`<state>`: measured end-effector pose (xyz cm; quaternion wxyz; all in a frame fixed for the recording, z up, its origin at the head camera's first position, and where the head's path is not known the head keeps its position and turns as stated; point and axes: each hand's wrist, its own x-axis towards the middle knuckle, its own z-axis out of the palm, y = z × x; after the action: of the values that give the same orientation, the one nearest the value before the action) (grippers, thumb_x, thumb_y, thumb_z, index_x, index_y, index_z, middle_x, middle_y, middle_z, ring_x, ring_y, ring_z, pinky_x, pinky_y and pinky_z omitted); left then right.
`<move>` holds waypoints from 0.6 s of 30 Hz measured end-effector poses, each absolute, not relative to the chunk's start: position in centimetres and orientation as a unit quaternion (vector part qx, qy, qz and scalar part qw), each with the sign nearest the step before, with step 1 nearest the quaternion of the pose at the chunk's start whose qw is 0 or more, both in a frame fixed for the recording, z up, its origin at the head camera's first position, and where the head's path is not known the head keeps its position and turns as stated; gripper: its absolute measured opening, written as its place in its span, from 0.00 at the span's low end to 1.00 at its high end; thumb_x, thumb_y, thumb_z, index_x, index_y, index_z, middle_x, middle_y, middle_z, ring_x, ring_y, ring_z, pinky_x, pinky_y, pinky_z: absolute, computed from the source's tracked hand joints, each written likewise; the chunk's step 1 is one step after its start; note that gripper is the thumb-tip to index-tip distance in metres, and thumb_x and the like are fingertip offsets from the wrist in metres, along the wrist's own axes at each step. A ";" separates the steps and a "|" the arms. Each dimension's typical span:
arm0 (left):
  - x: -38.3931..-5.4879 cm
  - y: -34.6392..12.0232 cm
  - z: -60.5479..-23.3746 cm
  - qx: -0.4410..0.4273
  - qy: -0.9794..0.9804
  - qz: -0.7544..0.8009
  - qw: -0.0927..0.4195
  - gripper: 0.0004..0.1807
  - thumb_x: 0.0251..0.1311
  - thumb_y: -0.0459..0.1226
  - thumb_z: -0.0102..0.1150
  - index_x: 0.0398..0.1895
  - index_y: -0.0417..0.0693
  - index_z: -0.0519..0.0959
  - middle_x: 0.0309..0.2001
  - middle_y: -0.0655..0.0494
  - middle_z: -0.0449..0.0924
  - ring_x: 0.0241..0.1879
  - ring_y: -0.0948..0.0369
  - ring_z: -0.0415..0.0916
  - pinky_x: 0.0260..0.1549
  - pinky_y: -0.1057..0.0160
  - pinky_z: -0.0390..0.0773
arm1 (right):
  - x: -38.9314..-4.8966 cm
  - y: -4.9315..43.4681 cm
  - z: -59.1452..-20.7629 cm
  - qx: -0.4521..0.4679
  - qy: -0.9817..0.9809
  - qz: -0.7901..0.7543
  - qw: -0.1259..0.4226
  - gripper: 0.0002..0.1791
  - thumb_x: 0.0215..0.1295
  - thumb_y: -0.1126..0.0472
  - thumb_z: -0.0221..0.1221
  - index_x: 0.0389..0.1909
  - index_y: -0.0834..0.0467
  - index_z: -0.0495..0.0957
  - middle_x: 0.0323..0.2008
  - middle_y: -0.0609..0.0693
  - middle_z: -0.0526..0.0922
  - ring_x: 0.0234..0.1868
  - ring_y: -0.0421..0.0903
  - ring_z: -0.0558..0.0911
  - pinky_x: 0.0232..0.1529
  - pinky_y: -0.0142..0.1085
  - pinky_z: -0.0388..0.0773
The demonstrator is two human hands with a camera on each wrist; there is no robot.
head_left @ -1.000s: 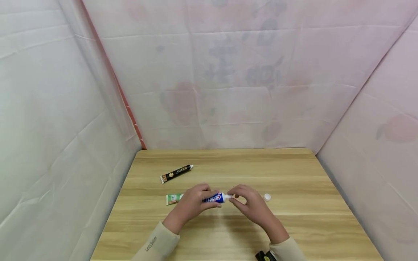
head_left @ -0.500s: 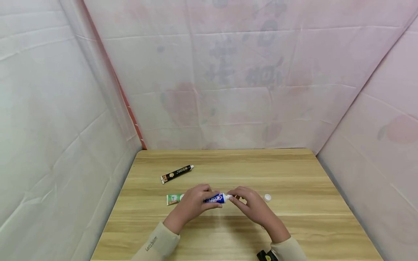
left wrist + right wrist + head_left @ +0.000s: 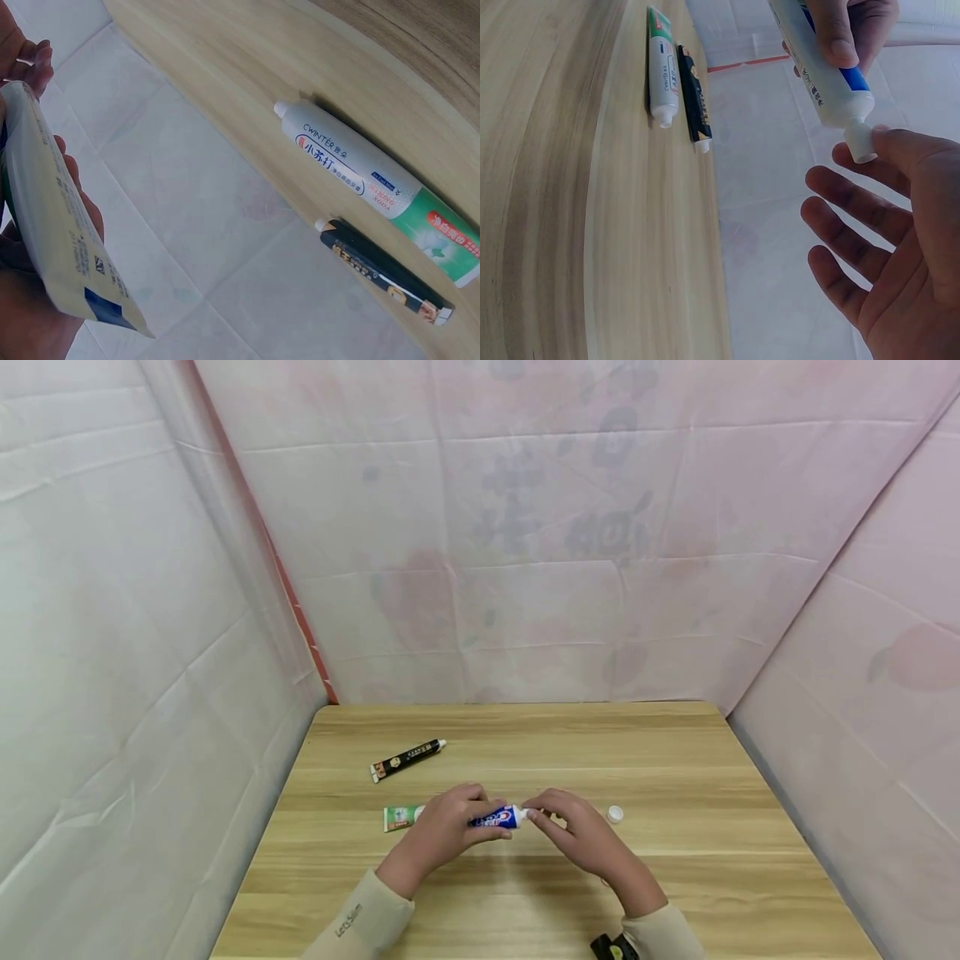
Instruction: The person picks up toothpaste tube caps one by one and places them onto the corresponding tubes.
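My left hand grips a blue and white toothpaste tube around its body, with the nozzle end pointing right. At that end my right hand pinches a small white cap between thumb and forefinger; its other fingers spread loosely in the right wrist view. The cap sits at the tube's neck. Seen from the left wrist, the tube's flat pale back hangs down past the palm. Partly behind my left hand lies a green and white toothpaste tube. A black toothpaste tube rests farther back, capped.
To the right of my right hand, a round white cap lies on the wooden table. Pale printed sheets enclose the table at the back and both sides. A black device is at the right wrist.
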<state>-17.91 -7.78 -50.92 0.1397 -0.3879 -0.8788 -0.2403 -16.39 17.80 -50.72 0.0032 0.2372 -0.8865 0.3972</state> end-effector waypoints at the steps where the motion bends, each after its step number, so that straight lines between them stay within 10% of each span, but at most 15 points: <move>1: -17.9 -7.8 -50.9 -0.388 -0.879 -0.242 0.138 0.26 0.59 0.59 0.59 0.56 0.59 0.82 0.35 0.68 0.77 0.28 0.75 0.66 0.27 0.80 0.68 | -16.4 17.8 -50.7 0.236 -0.886 0.398 0.003 0.11 0.73 0.44 0.51 0.49 0.34 0.80 0.44 0.27 0.80 0.46 0.31 0.79 0.47 0.43 0.80; 18: -17.6 -7.7 -50.5 -0.389 -0.875 -0.256 0.132 0.25 0.59 0.57 0.60 0.57 0.58 0.81 0.35 0.68 0.77 0.27 0.74 0.66 0.26 0.81 0.67 | -16.0 18.5 -51.0 0.277 -0.860 0.422 0.074 0.13 0.65 0.50 0.64 0.50 0.39 0.79 0.46 0.35 0.81 0.41 0.34 0.78 0.38 0.33 0.78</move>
<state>-17.61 -7.71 -50.46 0.1324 -0.3889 -0.8751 -0.2558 -16.02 18.46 -51.03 0.0744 0.2768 -0.8601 0.4220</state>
